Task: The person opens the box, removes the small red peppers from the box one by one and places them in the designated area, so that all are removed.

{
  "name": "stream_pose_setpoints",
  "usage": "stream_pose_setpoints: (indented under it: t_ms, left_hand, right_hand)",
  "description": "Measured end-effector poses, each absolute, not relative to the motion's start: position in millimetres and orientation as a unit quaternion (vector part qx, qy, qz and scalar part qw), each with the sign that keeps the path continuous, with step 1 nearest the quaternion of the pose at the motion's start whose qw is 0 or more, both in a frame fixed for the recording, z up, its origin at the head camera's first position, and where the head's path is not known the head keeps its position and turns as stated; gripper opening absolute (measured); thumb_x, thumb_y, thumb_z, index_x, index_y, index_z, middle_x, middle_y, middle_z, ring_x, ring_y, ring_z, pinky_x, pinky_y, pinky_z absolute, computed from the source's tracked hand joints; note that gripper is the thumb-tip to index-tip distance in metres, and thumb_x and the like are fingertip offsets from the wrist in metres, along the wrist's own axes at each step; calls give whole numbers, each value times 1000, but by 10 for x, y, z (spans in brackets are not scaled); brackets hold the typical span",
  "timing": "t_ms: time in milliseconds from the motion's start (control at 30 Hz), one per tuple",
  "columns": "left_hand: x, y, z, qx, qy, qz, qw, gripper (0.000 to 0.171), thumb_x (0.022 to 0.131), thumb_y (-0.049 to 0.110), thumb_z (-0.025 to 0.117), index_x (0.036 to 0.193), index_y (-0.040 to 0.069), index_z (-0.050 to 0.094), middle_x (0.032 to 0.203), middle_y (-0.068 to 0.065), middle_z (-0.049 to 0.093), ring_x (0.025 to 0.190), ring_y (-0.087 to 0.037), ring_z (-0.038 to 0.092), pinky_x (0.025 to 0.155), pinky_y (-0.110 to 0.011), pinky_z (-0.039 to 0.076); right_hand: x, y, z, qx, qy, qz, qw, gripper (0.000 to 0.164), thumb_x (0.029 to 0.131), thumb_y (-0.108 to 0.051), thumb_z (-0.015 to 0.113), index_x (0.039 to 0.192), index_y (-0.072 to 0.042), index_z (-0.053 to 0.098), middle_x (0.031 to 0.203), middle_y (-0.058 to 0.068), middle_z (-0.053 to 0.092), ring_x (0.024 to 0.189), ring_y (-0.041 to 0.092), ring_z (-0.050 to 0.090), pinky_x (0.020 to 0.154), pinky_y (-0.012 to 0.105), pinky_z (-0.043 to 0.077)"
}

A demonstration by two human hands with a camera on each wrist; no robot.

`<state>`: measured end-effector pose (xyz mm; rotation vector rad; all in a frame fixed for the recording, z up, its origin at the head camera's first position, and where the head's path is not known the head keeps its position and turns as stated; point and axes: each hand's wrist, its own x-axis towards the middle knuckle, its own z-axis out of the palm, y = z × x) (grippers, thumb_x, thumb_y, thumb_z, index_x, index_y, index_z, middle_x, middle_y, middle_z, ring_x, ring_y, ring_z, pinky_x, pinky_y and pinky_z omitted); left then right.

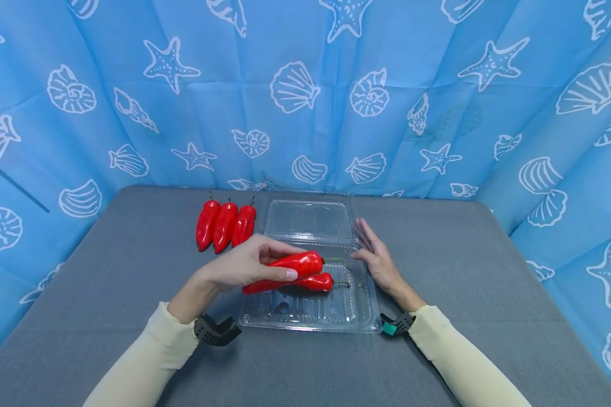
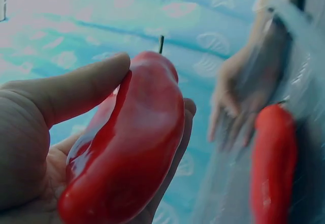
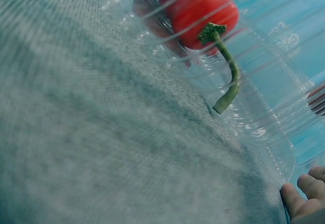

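My left hand [image 1: 239,264] grips a long red pepper [image 1: 302,262] from the side, its thumb along one face and its fingers behind. This pepper is over a clear plastic clamshell box [image 1: 310,327]. A second red pepper [image 1: 319,282] with a curved green stem lies inside the box, partly hidden by the left hand and the held pepper. At the box's right side, near the hinge, my right hand [image 1: 379,264] touches the rim with extended fingers. Through the clear wall, the right wrist view shows the lying pepper [image 3: 205,18] and its stem.
Three more red peppers [image 1: 224,227] lie side by side on the grey tabletop [image 1: 468,271], left of the box lid. The lid [image 1: 310,219] is folded back flat toward the rear. A blue curtain [image 1: 331,130] with white shells and starfish hangs behind the table.
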<state>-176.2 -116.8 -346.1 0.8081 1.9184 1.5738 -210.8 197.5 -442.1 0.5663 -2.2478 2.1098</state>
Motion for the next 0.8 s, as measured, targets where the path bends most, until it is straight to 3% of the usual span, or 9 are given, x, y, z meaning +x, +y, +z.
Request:
stream_pose_setpoints:
  t_ms: [267, 467, 700, 800]
  left_hand:
    - [-1878, -1465, -3297, 174, 764, 604, 144, 55, 92, 17, 74, 143, 5, 57, 130, -14, 62, 110, -34, 59, 82, -40, 58]
    - [-1983, -1681, -3273, 76, 741, 662, 78, 58, 97, 19, 70, 150, 6, 50, 141, -17, 54, 118, -33, 56, 89, -38, 58]
    - [-2102, -1949, -3353, -11, 758, 652, 4, 68, 97, 30, 70, 156, 12, 42, 151, -13, 45, 131, -29, 45, 85, -22, 56]
    - [-2159, -2047, -3437, -50, 773, 632, -28, 69, 97, 34, 70, 156, 14, 41, 152, -13, 45, 133, -29, 45, 87, -21, 55]
  right_hand:
    - [-2111, 1982, -4419, 181, -725, 664, 6, 81, 86, 19, 47, 156, 13, 7, 163, 30, 11, 149, 48, 17, 102, 18, 46]
    - [-2114, 1984, -4422, 183, -723, 666, 7, 81, 86, 19, 48, 155, 14, 7, 163, 30, 11, 149, 48, 17, 102, 18, 45]
    - [-2103, 1984, -4412, 183, -722, 668, 4, 81, 86, 19, 47, 155, 13, 6, 163, 30, 10, 149, 48, 15, 97, 16, 47]
    - [-2105, 1985, -4415, 183, -721, 668, 4, 81, 86, 20, 47, 155, 14, 6, 163, 30, 10, 150, 48, 15, 96, 16, 48]
